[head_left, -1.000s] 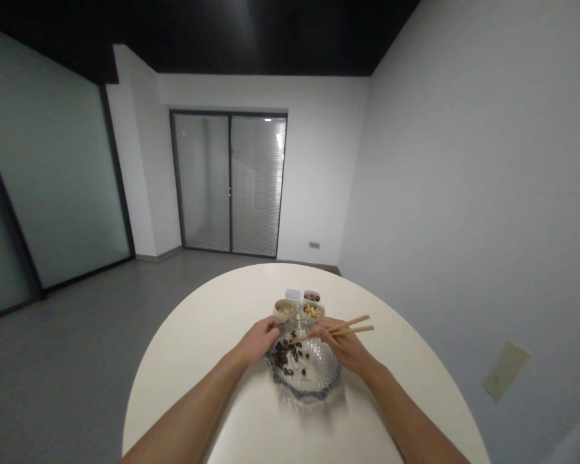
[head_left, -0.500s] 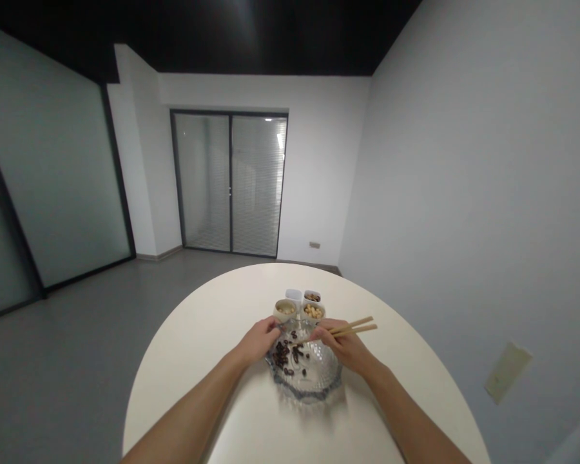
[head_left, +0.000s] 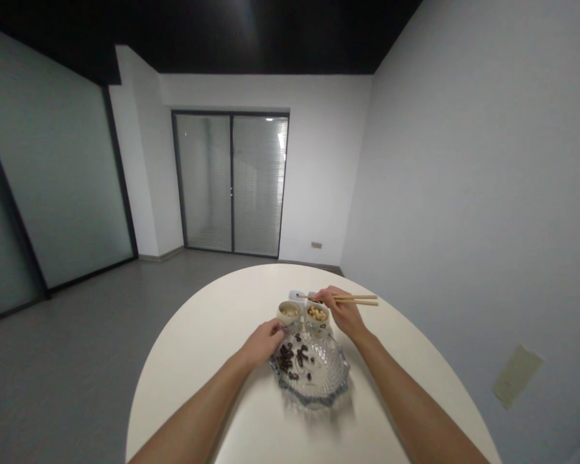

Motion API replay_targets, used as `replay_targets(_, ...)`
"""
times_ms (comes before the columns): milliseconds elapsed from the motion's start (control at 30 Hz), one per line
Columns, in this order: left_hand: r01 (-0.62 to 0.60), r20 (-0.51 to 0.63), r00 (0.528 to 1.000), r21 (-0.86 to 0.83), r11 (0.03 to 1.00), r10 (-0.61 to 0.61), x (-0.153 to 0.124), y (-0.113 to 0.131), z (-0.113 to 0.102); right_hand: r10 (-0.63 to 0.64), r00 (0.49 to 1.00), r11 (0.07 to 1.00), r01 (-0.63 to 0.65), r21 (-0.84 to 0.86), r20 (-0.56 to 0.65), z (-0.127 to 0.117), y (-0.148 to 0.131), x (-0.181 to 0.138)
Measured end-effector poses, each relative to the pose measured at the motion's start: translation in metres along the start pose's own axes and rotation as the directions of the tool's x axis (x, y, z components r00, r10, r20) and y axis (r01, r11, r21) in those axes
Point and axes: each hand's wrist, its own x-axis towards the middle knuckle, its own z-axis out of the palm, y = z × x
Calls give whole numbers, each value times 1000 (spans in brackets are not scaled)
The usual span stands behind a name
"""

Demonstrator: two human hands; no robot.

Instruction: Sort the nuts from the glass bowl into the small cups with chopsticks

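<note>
My left hand [head_left: 263, 343] is closed on the left rim of a clear glass bowl [head_left: 336, 381] with a wavy edge. Dark red beans [head_left: 286, 358] lie mostly in the bowl's left part. Beyond the bowl, my right hand [head_left: 343, 313] holds a pair of wooden chopsticks [head_left: 362, 299]. Their tips are over a small white dish [head_left: 292, 294] at the back left, with a small dark bit at the tips, probably a bean. In front of that dish stands a beige cup [head_left: 289, 317] with pale pieces inside. Tan nuts [head_left: 318, 313] fill the cup beside it.
A fourth small dish is partly hidden behind my right hand. Everything stands on a round white table [head_left: 198, 367]. A white wall [head_left: 464, 161] runs along the right, and a glass door [head_left: 231, 183] is in the far wall.
My right hand has lifted the chopsticks out of the glass bowl and moved them away from me to the white dish. My left hand remains on the bowl's rim.
</note>
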Motion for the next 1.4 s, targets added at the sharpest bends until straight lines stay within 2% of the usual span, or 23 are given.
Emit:
replay_targets(233, 11, 9, 1000, 11, 1000, -11, -1, 4, -1, -10, 997, 998, 15, -61, 72, 14, 15, 9)
replay_targets(600, 6, 3, 1000, -25, 1000, -6, 1, -3, 2, 62, 993, 996, -56, -65, 97, 5, 14, 3)
replay_targets(800, 8, 0, 1000, -55, 998, -8, 0, -1, 2, 19, 994, 990, -4, -141, 108, 4, 15, -3)
replay_targets(900, 2, 4, 1000, -53, 999, -2, 0, -1, 2, -4, 996, 987, 18, -158, 87, 2, 9, -7)
replay_targets(1033, 6, 7, 1000, -20, 1000, -6, 0, -3, 1, 55, 998, 995, -57, -85, -23, -4, -11, -16)
replay_targets(1200, 7, 7, 1000, -12, 1000, -7, 0, -4, 1, 44, 999, 999, -45, -15, -22, -16, -43, -36)
replay_targets(1300, -1, -1, 1000, -15, 1000, 1, -1, -4, 1, 27, 994, 999, -31, 40, 110, -25, -56, -47)
replay_targets(1400, -10, -3, 1000, -11, 1000, 10, -1, -5, 1, 24, 975, 993, -49, 109, 221, -28, -57, -54)
